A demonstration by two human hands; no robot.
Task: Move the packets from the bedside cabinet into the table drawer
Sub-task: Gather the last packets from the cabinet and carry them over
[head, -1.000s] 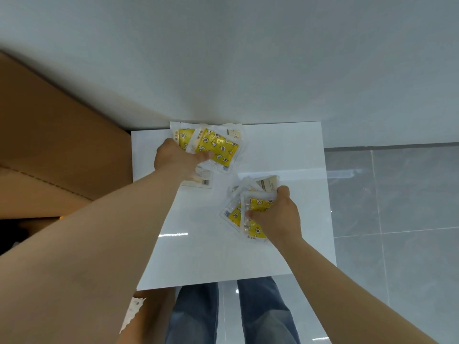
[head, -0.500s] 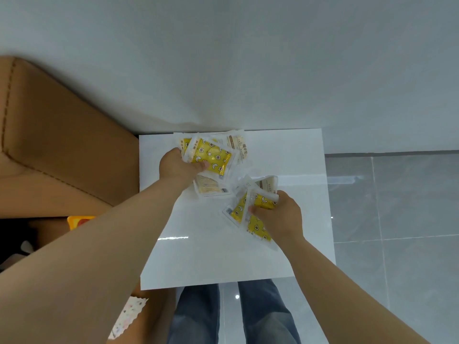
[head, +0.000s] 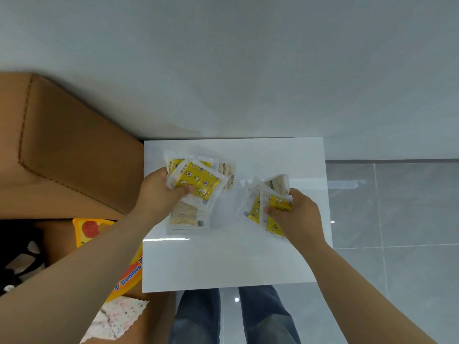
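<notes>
Currently: left hand [head: 159, 192] grip clasps one packet bundle [head: 198, 180], right hand [head: 298, 214] grip clasps a second bundle [head: 270, 204], over bedside cabinet [head: 223, 264]; drawer unseen, transfer apparently not yet made.

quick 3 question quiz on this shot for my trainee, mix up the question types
1. True or false: the left hand is empty.
2. What colour is the print on the packets gripped by the right hand? A red, B yellow, C blue.
3. Fill in: the orange box left of the white cabinet top reads ____.
Key: 1 false, it grips a bundle of packets; 2 B; 3 Domino's.
</notes>
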